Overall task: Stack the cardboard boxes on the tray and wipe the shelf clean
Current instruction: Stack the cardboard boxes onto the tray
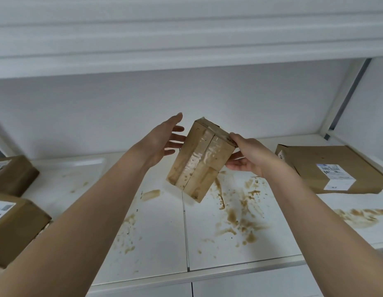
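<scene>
A small taped cardboard box (200, 159), stained brown on its underside, hangs tilted above the white shelf (160, 236). My right hand (248, 155) grips its upper right edge, thumb on top and fingers beneath. My left hand (165, 140) is spread with straight fingers just left of the box, its fingertips near or touching the box's far side. A white tray (79, 166) lies on the shelf at the back left. Brown smears and splashes (240, 213) cover the shelf surface under the box.
Two cardboard boxes with labels sit at the left, one (14, 174) by the tray and one (15, 224) nearer me. A flat labelled box (327, 168) lies at the right. Another shelf board (186, 39) runs overhead. A metal upright (347, 93) stands at the back right.
</scene>
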The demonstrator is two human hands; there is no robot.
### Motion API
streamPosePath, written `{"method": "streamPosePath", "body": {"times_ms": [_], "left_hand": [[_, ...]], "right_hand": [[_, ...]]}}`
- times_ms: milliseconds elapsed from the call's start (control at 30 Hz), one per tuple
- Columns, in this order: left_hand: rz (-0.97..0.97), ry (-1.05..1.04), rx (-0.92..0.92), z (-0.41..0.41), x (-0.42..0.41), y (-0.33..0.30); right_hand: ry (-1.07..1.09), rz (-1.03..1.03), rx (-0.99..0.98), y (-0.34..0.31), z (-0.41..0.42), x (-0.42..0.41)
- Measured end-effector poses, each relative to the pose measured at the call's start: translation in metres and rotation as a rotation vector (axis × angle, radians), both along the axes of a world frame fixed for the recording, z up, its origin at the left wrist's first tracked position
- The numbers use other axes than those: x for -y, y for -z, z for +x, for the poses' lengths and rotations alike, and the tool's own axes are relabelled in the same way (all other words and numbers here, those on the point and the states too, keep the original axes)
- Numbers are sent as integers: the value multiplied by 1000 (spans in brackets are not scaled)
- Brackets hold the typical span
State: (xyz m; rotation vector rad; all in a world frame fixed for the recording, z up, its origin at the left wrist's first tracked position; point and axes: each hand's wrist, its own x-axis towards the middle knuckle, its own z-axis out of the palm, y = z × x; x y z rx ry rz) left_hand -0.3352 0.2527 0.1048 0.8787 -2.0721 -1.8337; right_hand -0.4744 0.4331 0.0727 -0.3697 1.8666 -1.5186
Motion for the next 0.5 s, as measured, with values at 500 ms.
{"method": "streamPosePath", "body": {"times_ms": [500], "left_hand": [[144,-214,16,25,40,76]], "right_hand": [[-187,-135,-337,74,36,82]]}}
